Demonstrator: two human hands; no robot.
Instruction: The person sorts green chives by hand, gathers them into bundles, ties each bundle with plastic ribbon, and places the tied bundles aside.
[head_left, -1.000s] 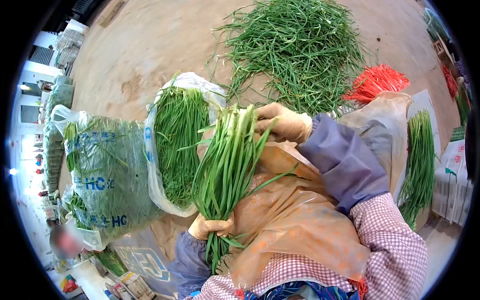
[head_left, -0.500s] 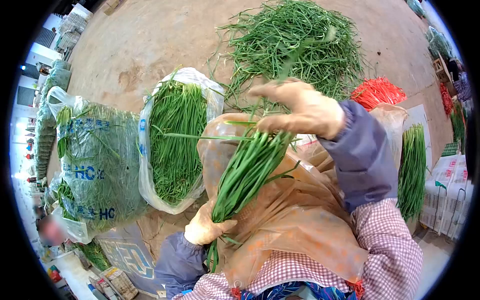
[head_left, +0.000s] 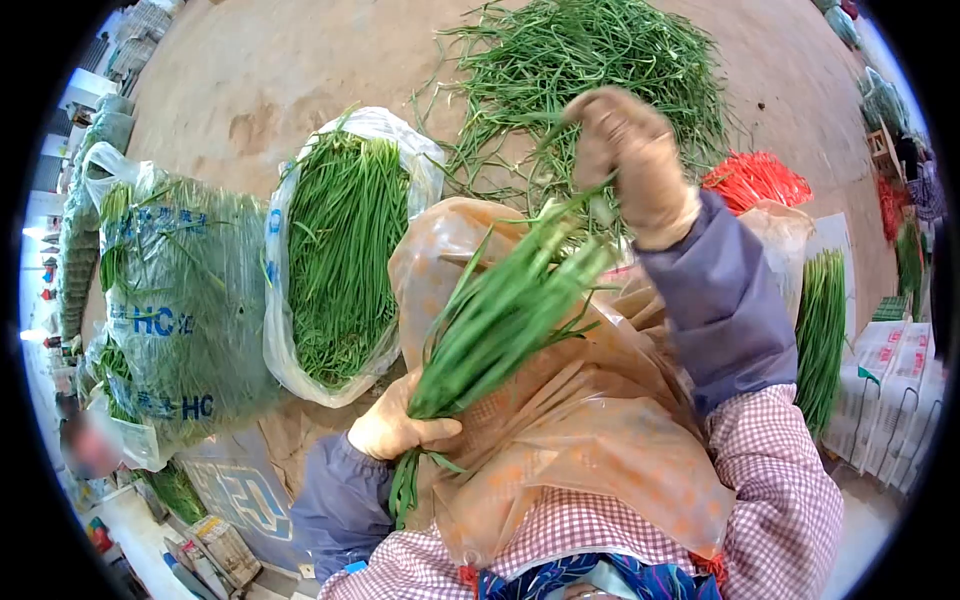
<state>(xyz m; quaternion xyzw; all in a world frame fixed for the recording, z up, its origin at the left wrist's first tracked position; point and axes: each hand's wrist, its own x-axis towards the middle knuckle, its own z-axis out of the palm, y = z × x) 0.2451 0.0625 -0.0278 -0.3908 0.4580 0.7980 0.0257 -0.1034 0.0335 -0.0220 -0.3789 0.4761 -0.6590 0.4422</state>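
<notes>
"What's the left hand (head_left: 400,420) doing?"

"It's closed around the narrow lower end of a chive bunch (head_left: 500,335), its pale glove wrinkled; slim, glossy leaves spread upward from the fist. The bunch slants over the apron (head_left: 610,480), a creased, translucent amber plastic, toward its left edge."

"And the right?"

"The right hand (head_left: 640,165), also gloved, is raised just past the bunch's upper end, fingers curled but blurred. Whether it pinches a strand, I can't tell."

"What's around them?"

"Beyond the apron's far edge, a tangled chive heap (head_left: 600,75) sprawls over the smooth brown floor (head_left: 290,70), with spiky red strands (head_left: 757,182) near its right side. Off the apron's left edge, an open plastic bag (head_left: 431,170) holds straight, tightly packed leaves, beside a bulging printed bag (head_left: 195,310)."
</notes>
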